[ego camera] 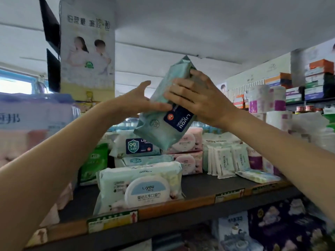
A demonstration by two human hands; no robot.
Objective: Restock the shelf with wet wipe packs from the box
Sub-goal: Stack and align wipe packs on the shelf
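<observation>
Your right hand (197,98) grips the teal pack (166,109) across its upper half and holds it tilted in the air above the shelf (199,182), label upside down. Your left hand (141,100) is open, fingers braced against its side, likely steadying it to turn it before stacking on the packs (141,144) below.

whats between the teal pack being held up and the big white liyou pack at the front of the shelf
In the head view, two stacked packs sit between the teal pack and the white front pack: a blue-labelled 99 pack on top and a pale teal pack beneath it.
</observation>
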